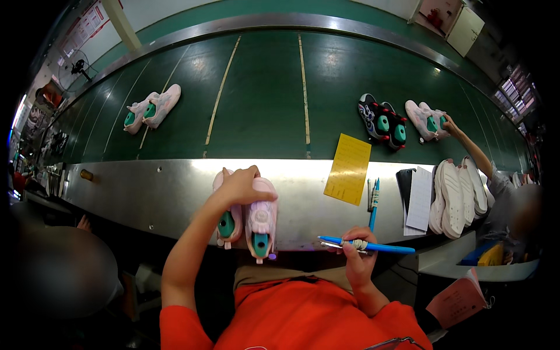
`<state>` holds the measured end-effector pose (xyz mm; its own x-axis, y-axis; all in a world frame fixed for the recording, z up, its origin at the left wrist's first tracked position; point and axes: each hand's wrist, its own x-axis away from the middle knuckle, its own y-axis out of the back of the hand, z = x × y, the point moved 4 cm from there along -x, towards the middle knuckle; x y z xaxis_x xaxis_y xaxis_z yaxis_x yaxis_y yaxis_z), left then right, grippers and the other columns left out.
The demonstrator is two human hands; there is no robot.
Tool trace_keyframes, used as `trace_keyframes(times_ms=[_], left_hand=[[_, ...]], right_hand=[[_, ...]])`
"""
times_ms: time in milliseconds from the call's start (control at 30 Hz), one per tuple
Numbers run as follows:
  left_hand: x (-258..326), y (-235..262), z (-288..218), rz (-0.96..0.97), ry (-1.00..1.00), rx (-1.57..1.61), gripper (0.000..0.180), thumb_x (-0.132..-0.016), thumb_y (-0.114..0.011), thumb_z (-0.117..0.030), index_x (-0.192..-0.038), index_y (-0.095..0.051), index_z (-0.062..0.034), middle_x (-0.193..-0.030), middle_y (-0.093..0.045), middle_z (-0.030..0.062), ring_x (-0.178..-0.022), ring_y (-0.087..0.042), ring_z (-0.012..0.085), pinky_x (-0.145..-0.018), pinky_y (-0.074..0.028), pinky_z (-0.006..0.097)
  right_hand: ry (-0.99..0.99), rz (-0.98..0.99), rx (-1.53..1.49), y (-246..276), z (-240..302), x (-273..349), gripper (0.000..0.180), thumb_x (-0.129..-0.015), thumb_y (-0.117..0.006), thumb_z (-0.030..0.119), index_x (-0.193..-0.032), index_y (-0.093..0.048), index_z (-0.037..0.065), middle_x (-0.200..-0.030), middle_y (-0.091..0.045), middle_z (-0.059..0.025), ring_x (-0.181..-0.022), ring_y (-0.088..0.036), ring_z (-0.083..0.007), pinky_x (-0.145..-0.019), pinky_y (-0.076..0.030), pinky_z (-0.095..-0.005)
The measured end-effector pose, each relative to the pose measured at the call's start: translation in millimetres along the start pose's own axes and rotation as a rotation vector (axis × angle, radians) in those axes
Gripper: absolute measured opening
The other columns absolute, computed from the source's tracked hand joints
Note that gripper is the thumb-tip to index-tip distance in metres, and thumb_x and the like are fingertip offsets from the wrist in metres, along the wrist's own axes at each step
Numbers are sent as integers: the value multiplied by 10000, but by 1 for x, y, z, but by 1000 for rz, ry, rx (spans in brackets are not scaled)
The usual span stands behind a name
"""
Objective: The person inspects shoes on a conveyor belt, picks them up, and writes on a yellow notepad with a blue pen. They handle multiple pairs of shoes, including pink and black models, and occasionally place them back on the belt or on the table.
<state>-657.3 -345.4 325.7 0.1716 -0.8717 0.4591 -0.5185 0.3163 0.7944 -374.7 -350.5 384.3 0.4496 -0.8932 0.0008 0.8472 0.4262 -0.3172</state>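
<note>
A pair of pale pink sneakers (261, 219) with green inserts rests on the metal ledge in front of me, heels toward my body. My left hand (239, 185) lies across their front parts, thumb over the right shoe and fingers curled round the toe area. To the right, my right hand (358, 252) is closed round a bundle of pens (392, 248): a blue one and a slimmer silvery one, bound with pale wrapping. Its tip end points left, near the ledge's front edge. A small purple spot shows beside the right shoe's heel.
Along the metal ledge (297, 181) lie a yellow card (348, 169), another blue pen (374, 210), white paper (419, 198) and stacked white soles (452, 198). The green belt (262, 99) carries pink sneakers (163, 106) and black sneakers (382, 119). A co-worker's hand (449, 124) touches another pink pair.
</note>
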Motion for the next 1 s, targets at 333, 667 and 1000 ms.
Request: trace_keyframes(times_ms=[333,667,1000], left_hand=[[117,7,-76,-676,-261,791,293,-645,-775,-61,-880,-612,3,-830,-654,103,-763,-637,138,-681,-513,241],[112,-16,-77,-644,-229,934,317,-600,-799,-50,-876,-656,17,-790,-663,105,-715,-645,149,-636,-522,245],[114,-14,-83,-670,-285,880,328,-600,-808,-81,-875,-655,11,-761,-667,113,-691,-656,162,-617,-520,242]], right_hand=[[392,60,218,-19,9,-5,149,-755,-609,3,-877,-528,34,-792,-568,-107,-636,-541,-170,-581,-466,-266],[643,265,411,-44,0,-5,246,-688,-698,29,-899,-577,62,-839,-625,-126,-617,-581,-188,-529,-471,-251],[644,307,539,-50,1,0,156,-783,-616,87,-897,-510,101,-781,-577,-77,-642,-583,-179,-555,-470,-266]])
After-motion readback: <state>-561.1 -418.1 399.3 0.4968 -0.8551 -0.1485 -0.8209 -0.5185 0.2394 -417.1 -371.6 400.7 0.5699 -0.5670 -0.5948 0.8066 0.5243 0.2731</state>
